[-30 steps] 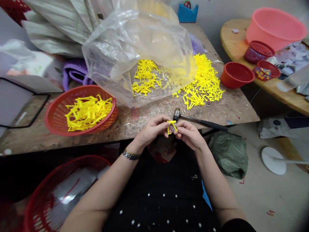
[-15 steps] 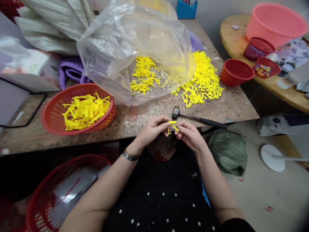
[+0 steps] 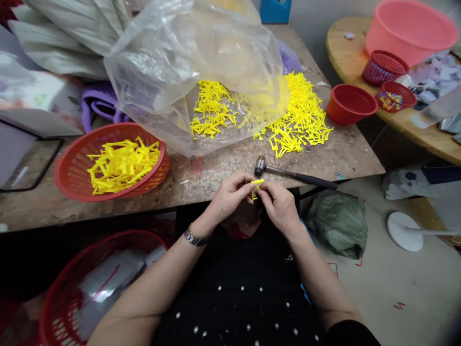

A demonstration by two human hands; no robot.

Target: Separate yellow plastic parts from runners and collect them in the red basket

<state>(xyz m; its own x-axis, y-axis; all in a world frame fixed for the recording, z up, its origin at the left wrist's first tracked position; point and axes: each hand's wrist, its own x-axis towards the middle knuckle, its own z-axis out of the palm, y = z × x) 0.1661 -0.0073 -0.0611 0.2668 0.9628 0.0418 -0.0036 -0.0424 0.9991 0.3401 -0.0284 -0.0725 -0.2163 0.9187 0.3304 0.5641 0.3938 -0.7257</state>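
Observation:
My left hand [image 3: 232, 193] pinches a thin yellow plastic piece [image 3: 257, 181] in front of the bench edge. My right hand [image 3: 281, 205] meets it there, its fingers closed around the other end of the small yellow parts; their joint is partly hidden by the fingertips. Just beyond my hands a small hammer [image 3: 288, 174] with a black grip lies on the bench. An orange-red basket [image 3: 65, 166] of yellow pieces stands to the left. Farther back, a loose heap of yellow pieces [image 3: 302, 115] spreads beside a clear plastic bag [image 3: 173, 72] with more of them inside.
The worn bench [image 3: 180, 192] ends right before my body. A red bowl [image 3: 351, 103] stands at its right corner. On the round wooden table [image 3: 336, 48] are a pink tub [image 3: 410, 33] and small baskets. A red basket [image 3: 54, 298] sits below left, a green bag [image 3: 338, 223] below right.
My right hand has moved left and closer to my left hand, bringing its yellow piece against the one held there. The view has shifted slightly.

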